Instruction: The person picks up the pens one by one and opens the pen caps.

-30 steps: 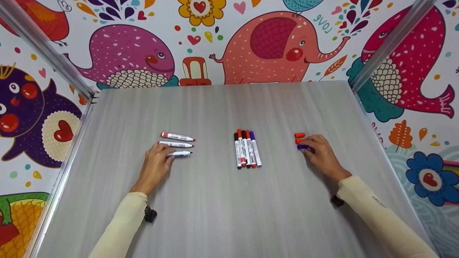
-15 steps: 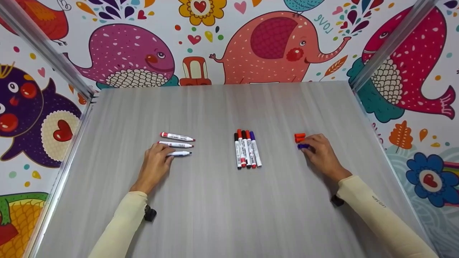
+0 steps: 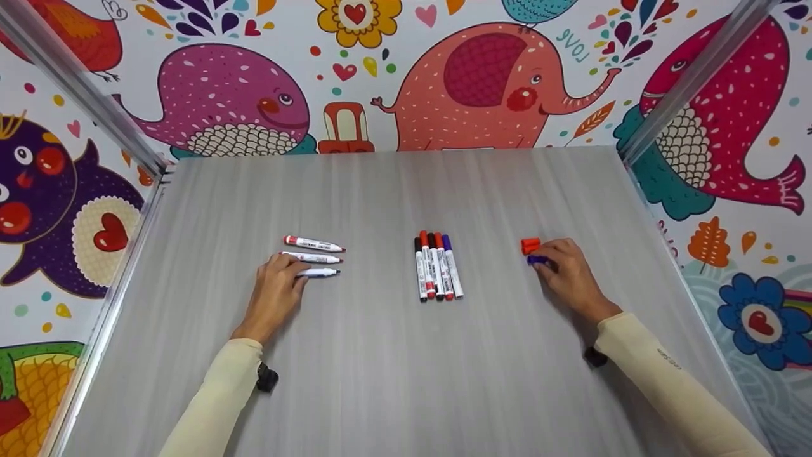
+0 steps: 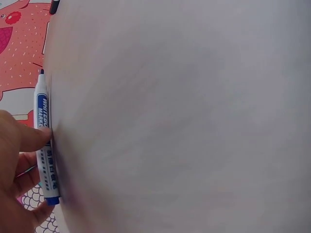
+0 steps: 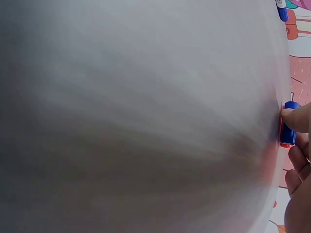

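Note:
On the left of the table, my left hand [image 3: 277, 289] pinches an uncapped blue whiteboard marker [image 4: 42, 104] between thumb and fingers. Its dark tip [image 4: 42, 72] points to the right in the head view, and the blue end shows below the thumb in the left wrist view. Beyond it lie two uncapped red markers [image 3: 315, 244], roughly parallel. Over on the right, my right hand [image 3: 569, 274] pinches a blue marker cap [image 5: 290, 128] by its sides, low at the table. Two red caps [image 3: 530, 243] lie side by side just beyond that blue cap.
Mid-table, between the hands, several capped markers [image 3: 438, 270] with black, red and blue caps lie in a close row. Metal posts [image 3: 666, 95] rise at both back corners. A wall printed with cartoon animals [image 3: 476, 82] stands behind the grey table [image 3: 393, 368].
The two red caps, slightly apart a second ago, now lie close together. Both hands keep almost the same places and hold the same things.

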